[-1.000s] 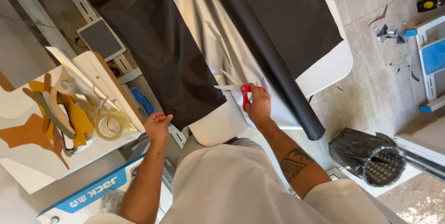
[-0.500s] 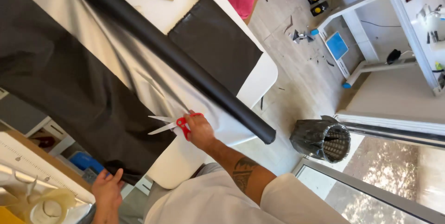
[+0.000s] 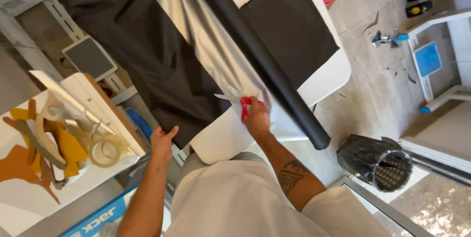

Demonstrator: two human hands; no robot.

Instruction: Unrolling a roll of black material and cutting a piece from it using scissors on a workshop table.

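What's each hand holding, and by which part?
Right hand holds scissors by the red handles. Left hand grips the edge of the black fabric.

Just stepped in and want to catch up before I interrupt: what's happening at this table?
A person is cutting fabric. The right hand holds red-handled scissors, blades open, at the pale grey fabric on the white table. The left hand grips the near edge of the black fabric beside it. A long black roll lies across the table past the scissors.
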